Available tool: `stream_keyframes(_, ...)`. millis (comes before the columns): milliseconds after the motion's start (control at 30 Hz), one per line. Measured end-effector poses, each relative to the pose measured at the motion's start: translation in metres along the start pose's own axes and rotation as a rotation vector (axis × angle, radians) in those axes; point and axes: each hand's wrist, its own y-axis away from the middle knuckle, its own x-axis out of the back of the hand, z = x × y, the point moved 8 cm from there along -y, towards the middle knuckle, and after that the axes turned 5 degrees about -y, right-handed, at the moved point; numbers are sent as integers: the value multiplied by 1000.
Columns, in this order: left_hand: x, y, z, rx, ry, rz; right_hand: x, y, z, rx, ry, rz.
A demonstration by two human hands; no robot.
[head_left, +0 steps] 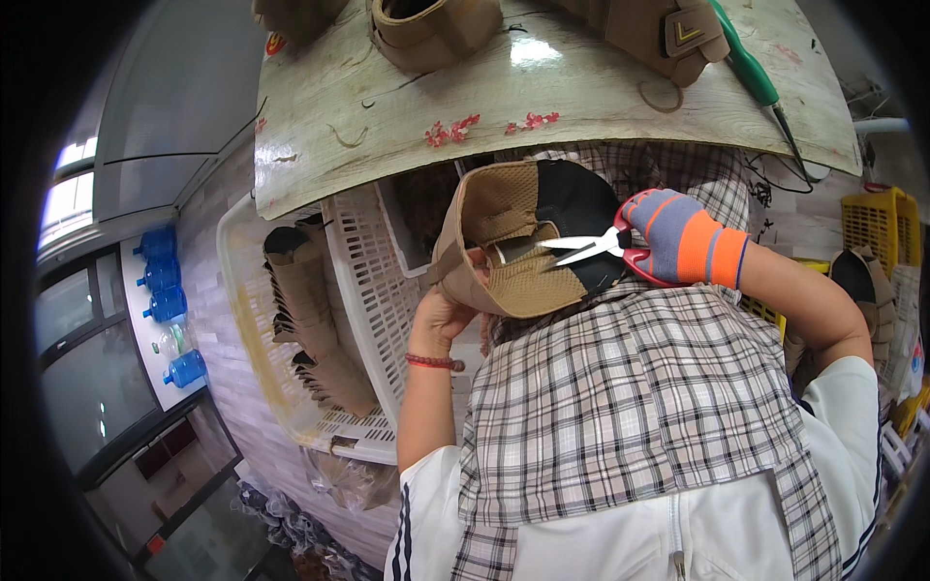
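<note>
My left hand (449, 312) grips the left edge of a tan-and-black sewn piece (513, 194), shaped like an open pouch with a textured tan lining. Part of that hand is hidden behind the tan wall. My right hand (668, 237), in an orange and grey-purple striped glove, is closed round the red handles of a pair of scissors (591, 247). The scissors' blades are apart and point left into the piece's opening, by a tan flap inside it. Whether they touch the fabric I cannot tell. The piece rests over my lap, against a checked apron (630, 378).
Ahead is a pale wood-look table (339, 155) with brown sewn pieces (436, 39), thread scraps and a green-handled tool (751, 68) with a cord. A white plastic basket (373, 300) with tan pieces (315, 310) stands at left. Yellow crates (877, 228) are at right.
</note>
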Motion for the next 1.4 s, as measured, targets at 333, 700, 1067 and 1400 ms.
stream_keyframes(333, -5, 24, -9, 37, -98, 36, -16, -20, -24, 54, 48, -130)
stream_keyframes(700, -26, 35, -1, 94, -128, 42, 5, -15, -14, 62, 146, -25)
stream_keyframes(1067, -15, 35, -6, 82, -48, 66, 1, -22, -20, 113, 158, -108)
stream_keyframes(1400, -4, 31, -14, 77, -74, 76, -10, -25, -26, 82, 83, -159)
